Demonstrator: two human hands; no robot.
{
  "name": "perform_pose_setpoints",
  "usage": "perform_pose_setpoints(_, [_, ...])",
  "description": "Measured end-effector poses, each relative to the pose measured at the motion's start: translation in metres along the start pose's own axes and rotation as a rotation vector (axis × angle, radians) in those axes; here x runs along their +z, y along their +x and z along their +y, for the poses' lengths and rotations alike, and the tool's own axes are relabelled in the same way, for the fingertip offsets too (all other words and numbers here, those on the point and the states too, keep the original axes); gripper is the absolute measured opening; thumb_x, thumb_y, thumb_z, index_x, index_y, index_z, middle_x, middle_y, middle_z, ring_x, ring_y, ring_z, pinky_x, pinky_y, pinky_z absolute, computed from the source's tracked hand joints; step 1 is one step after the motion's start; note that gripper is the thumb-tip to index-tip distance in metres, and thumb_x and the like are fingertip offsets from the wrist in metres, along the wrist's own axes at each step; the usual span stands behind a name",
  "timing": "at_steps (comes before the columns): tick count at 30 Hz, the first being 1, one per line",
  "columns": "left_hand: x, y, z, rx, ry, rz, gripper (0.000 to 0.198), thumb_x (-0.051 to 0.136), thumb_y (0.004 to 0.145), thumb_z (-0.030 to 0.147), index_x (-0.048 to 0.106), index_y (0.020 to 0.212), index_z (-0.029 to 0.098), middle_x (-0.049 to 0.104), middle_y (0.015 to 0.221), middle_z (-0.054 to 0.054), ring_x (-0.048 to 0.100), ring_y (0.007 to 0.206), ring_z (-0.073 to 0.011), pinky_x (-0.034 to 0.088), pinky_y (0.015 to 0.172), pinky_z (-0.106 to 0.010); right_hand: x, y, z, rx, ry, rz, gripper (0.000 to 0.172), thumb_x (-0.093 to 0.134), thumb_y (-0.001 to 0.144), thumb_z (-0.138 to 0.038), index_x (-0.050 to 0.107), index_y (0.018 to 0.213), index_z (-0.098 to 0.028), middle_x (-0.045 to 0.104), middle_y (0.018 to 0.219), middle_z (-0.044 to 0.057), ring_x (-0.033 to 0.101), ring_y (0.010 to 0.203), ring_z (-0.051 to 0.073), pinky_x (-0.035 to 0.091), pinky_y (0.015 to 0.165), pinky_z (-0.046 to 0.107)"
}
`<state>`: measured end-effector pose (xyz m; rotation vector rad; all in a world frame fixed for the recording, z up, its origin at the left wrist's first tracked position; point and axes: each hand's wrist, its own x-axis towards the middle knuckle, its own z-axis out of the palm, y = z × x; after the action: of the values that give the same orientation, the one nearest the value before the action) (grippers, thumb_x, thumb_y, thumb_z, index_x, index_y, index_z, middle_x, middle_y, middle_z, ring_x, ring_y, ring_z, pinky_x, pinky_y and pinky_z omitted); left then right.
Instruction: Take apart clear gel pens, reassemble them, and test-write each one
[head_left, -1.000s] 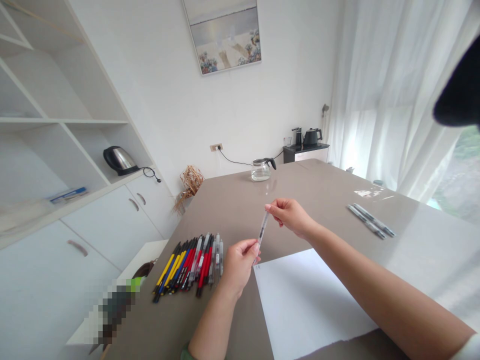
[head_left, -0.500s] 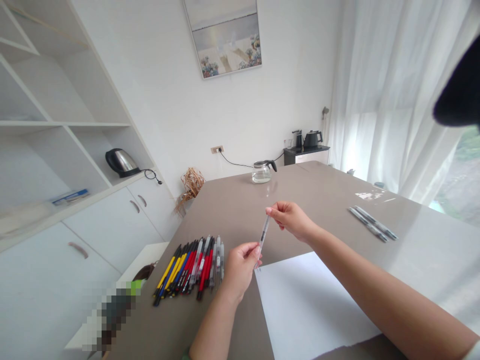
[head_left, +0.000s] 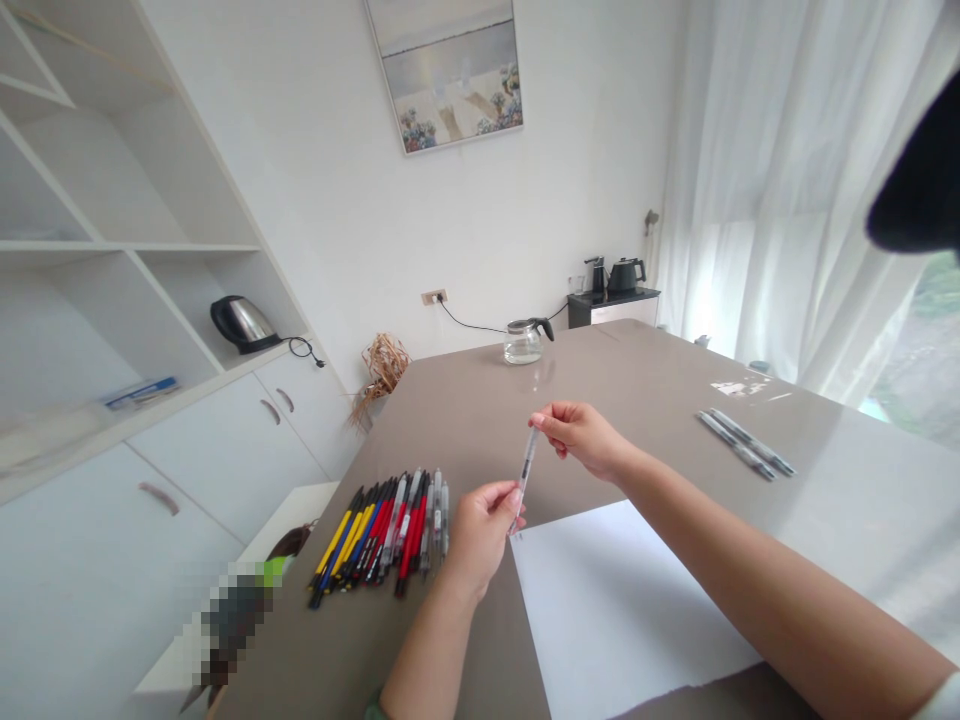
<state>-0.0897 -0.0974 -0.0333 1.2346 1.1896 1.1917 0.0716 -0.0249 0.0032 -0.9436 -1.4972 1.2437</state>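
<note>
A clear pen is held aslant above the table between my two hands. My left hand grips its lower end between thumb and fingers. Its upper end is pinched by the fingertips of my right hand. Just below and to the right lies a white sheet of paper, with small marks at its upper left corner. Left of my left hand, a row of several pens in yellow, blue, red, black and clear rests side by side on the table.
Two clear pens lie at the right of the brown table. Pale scraps are behind them. A glass pot with a black handle stands at the far edge. An electric kettle sits on the left shelf.
Almost nothing differs. Both hands keep hold of the pen in nearly the same place, and the view has shifted very slightly.
</note>
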Motion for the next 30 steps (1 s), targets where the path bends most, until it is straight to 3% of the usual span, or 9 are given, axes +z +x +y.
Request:
perform_pose_setpoints(5, [-0.0004,-0.0002,0.0009,0.004,0.009,-0.012,0.033,0.059,0.067,0.034,0.061,0.092,0.012,0.057,0.068,-0.004,0.053,0.059,-0.0109,0.044,0.058,-0.026,0.0007,0.0004,0.0029,0.014,-0.016,0.050,0.034,0.055,0.065,-0.048,0.044,0.058,-0.017,0.038,0.049,-0.005,0.032,0.041,0.005,0.031,0.041,0.020])
perform_pose_setpoints(10, [-0.0011,-0.0015,0.0027,0.001,0.008,-0.014,0.032,0.057,0.068,0.034,0.060,0.093,0.013,0.056,0.069,-0.003,0.052,0.057,-0.0099,0.044,0.057,-0.026,0.0030,-0.0019,-0.0018,0.009,0.060,-0.038,0.028,0.052,0.069,-0.043,0.055,0.078,-0.017,0.041,0.058,-0.003,0.033,0.045,0.005,0.031,0.041,0.020])
perform_pose_setpoints(17, [0.0003,-0.0023,0.0021,0.012,0.012,-0.021,0.032,0.058,0.068,0.032,0.061,0.092,0.012,0.057,0.074,-0.006,0.053,0.066,-0.0129,0.045,0.060,-0.027,0.0036,0.0006,0.0043,0.015,0.001,0.076,0.033,0.057,0.064,-0.047,0.043,0.059,-0.017,0.036,0.049,-0.005,0.032,0.041,0.005,0.030,0.041,0.020])
perform_pose_setpoints(24, [-0.0008,-0.0025,0.0034,0.008,0.001,-0.017,0.033,0.058,0.067,0.034,0.061,0.091,0.012,0.057,0.072,-0.005,0.052,0.061,-0.0112,0.044,0.058,-0.026,0.0051,-0.0024,-0.0009,0.018,0.092,-0.045,0.031,0.052,0.069,-0.044,0.056,0.080,-0.015,0.039,0.058,-0.003,0.033,0.044,0.005,0.030,0.041,0.020])
perform_pose_setpoints(30, [0.0005,-0.0029,0.0048,0.010,0.014,-0.015,0.032,0.058,0.066,0.033,0.061,0.090,0.012,0.057,0.070,-0.004,0.053,0.062,-0.0121,0.044,0.059,-0.027,0.0050,0.0010,0.0061,0.022,0.049,0.056,0.033,0.057,0.064,-0.046,0.045,0.060,-0.016,0.037,0.052,-0.005,0.033,0.041,0.005,0.028,0.041,0.021])
